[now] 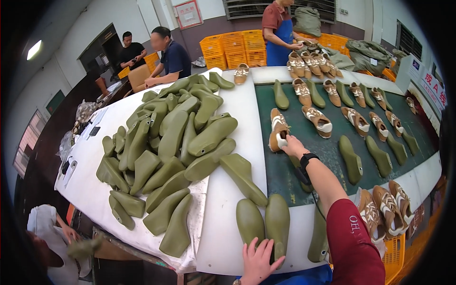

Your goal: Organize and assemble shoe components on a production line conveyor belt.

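Note:
My right hand [295, 147] reaches forward over the green belt and grips the heel of a brown and white sneaker [278, 124]. A black band is round that wrist. At the near edge of the white table, my left hand [258, 261] rests with spread fingers on the lower ends of two olive-green shoe lasts, a left one [249, 219] and a right one [277, 221]. Another shoe last [243, 178] lies just beyond them. Part of one more last [317, 237] shows beside my right arm.
A big heap of shoe lasts [173, 135] covers the white table at left. Sneakers and lasts stand in rows on the green belt [308, 161]. More sneakers [387, 209] line the near right edge. Across the table, a person in a blue apron [281, 42] handles sneakers. Orange crates [235, 45] are stacked behind.

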Motion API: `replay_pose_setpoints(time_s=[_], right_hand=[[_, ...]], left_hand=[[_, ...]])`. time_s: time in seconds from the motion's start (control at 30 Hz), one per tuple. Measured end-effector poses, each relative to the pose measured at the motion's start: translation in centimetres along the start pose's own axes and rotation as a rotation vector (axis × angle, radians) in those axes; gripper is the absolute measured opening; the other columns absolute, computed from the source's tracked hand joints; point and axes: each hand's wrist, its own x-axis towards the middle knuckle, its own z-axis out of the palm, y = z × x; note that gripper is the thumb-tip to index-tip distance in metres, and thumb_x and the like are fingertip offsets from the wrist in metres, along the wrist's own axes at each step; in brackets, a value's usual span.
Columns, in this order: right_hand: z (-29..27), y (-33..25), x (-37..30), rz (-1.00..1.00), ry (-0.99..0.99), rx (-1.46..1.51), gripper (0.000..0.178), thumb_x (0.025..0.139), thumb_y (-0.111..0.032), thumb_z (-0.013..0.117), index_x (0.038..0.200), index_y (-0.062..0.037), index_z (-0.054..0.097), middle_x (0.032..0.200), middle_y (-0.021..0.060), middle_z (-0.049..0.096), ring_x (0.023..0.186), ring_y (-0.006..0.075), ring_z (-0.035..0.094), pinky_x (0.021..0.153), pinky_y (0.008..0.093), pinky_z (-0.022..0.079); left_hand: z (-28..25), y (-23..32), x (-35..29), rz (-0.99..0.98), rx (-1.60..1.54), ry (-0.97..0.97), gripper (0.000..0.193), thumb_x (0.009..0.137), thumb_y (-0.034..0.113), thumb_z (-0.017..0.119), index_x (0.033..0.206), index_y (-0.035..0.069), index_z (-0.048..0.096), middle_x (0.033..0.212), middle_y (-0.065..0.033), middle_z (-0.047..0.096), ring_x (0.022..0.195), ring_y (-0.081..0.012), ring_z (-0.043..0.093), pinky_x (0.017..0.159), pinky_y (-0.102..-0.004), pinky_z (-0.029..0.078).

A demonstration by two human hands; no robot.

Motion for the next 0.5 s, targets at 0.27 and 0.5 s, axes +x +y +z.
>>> replay_pose_setpoints(time_s=[0.27,0.5], right_hand=[[4.5,-0.9,4.5,0.005,0.258,0.204,0.048,0.079,-0.011,0.063,0.124,-0.0059,0.048,0.117,0.0226,0.055,0.111,0.0368,0.053,0.090,0.0426,0.046],[2.2,-5.7,-0.5,-0.257,0.155,0.080,0.058,0.078,-0.007,0.058,0.134,-0.0082,0.043,0.131,0.0228,0.043,0.115,0.0405,0.049,0.097,0.0433,0.043]], left_hand=[[0.9,-0.4,0.1,-0.031,-0.021,-0.024,0.063,0.076,0.043,0.067,0.123,0.003,0.053,0.122,-0.0156,0.052,0.121,-0.0392,0.039,0.101,-0.0576,0.027],[1.5,-0.9,-0.7,0.001,-0.016,0.058,0.060,0.076,0.044,0.068,0.120,0.005,0.055,0.118,-0.0125,0.054,0.119,-0.0361,0.041,0.099,-0.0551,0.028]])
